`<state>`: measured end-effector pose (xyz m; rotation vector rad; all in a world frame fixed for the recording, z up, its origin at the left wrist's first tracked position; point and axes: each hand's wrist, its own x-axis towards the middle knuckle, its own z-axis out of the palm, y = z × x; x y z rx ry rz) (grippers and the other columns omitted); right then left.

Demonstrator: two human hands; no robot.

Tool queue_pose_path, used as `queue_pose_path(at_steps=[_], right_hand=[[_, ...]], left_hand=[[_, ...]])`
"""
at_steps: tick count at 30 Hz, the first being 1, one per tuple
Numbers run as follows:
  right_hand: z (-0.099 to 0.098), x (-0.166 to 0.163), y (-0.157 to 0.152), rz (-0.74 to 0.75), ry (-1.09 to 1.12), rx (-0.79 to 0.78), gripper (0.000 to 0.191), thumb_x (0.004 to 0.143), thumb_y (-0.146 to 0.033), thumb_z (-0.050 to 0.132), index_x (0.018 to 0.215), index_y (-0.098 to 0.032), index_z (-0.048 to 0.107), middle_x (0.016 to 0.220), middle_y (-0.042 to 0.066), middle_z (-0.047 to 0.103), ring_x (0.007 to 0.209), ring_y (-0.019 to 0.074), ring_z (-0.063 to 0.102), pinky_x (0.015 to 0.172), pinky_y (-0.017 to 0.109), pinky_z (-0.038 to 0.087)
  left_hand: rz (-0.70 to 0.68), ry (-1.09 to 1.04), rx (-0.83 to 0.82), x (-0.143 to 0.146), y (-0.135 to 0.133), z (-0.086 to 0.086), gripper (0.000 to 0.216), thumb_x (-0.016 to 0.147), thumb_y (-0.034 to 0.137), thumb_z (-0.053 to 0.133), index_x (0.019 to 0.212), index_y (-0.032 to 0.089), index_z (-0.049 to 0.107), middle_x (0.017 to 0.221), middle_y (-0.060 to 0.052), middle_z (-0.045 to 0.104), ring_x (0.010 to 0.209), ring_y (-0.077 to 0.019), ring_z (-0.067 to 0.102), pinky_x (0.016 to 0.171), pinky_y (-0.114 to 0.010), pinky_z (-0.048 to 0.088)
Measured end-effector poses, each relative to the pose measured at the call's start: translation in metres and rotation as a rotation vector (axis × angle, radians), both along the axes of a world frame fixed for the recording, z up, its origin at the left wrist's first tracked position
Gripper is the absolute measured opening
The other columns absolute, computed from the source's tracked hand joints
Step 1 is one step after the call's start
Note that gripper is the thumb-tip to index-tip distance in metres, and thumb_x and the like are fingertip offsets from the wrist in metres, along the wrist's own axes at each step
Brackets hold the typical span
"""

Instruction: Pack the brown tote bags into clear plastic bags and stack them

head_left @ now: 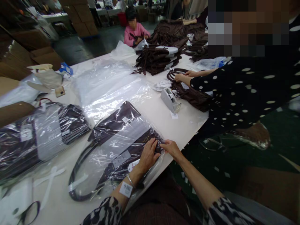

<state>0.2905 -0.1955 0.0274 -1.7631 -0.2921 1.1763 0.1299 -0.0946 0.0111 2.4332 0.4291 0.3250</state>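
Observation:
A dark brown bag in a clear plastic sleeve [117, 137] lies on the white table [152, 109] in front of me, its long strap looping out to the left. My left hand [147, 154] presses flat on the sleeve's near right corner. My right hand [171, 147] pinches the plastic edge at that same corner, fingertips almost touching the left hand. A barcode sticker is stuck to my left wrist, beside a bracelet.
Packed bags in plastic [35, 137] are stacked at the left. A tape dispenser [170, 100] stands at the right edge. A person in a dotted black top [246, 93] handles brown straps. Piles of straps [157, 57] and a person in pink [134, 31] are farther back.

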Motion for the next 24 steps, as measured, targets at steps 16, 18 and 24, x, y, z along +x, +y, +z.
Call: queue_pose_path(at_steps=[16,18,24], right_hand=[[-0.021,0.03,0.013,0.239,-0.316,-0.198,0.035,0.064,-0.026,0.074,0.093,-0.023,0.054,0.056,-0.011,0.055,0.047,0.0106,0.051,0.05,0.022,0.037],[-0.024,0.032,0.015,0.272,-0.343,-0.233,0.033,0.064,-0.025,0.075,0.088,-0.023,0.052,0.054,-0.011,0.054,0.047,0.0103,0.05,0.05,0.022,0.036],[-0.019,0.039,0.023,0.362,-0.513,-0.301,0.032,0.059,-0.026,0.081,0.072,-0.022,0.052,0.06,-0.008,0.053,0.059,0.0107,0.048,0.057,0.023,0.032]], left_hand=[[0.055,-0.031,0.159,0.013,0.005,0.014,0.037,0.09,0.019,0.059,0.127,0.023,0.057,0.127,-0.01,0.06,0.116,-0.0249,0.055,0.098,-0.045,0.047],[-0.002,0.078,0.206,0.016,0.005,0.013,0.043,0.087,0.019,0.064,0.129,0.026,0.056,0.129,-0.008,0.06,0.114,-0.0258,0.054,0.094,-0.044,0.047],[0.011,0.17,0.246,0.02,0.004,0.017,0.034,0.086,0.021,0.065,0.119,0.027,0.062,0.122,-0.006,0.063,0.107,-0.0256,0.056,0.089,-0.042,0.047]])
